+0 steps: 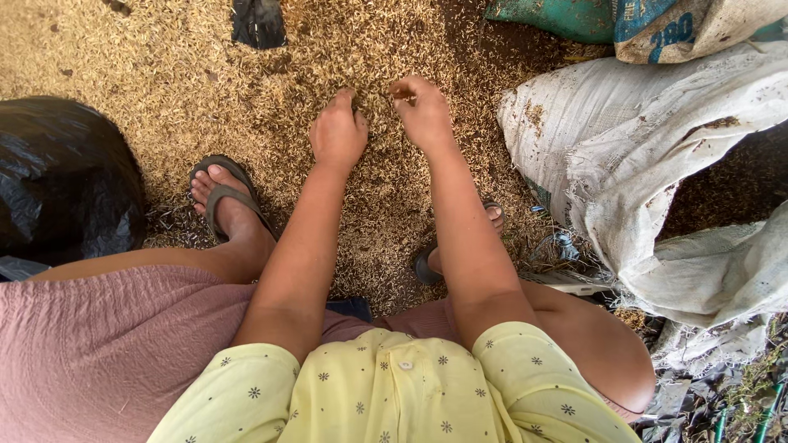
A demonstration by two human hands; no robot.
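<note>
2 bare hands work a spread of husked grain (271,98) on the ground. Well left of the fingers sits a black plastic bag (61,176); nearer, a foot in a dark sandal (226,197) rests on the grain. The left hand (338,131) is curled shut, knuckles up, pressed into the grain; whether it holds any cannot be told. Just right, the right hand (423,111) pinches something small and brownish between thumb and fingertips, too small to identify. Picking well likely means light, shallow pinches that leave the surrounding grain undisturbed. Right of the fingers, white woven sacks (648,164) slump open, their contents hidden. The other foot is mostly covered by the right forearm.
</note>
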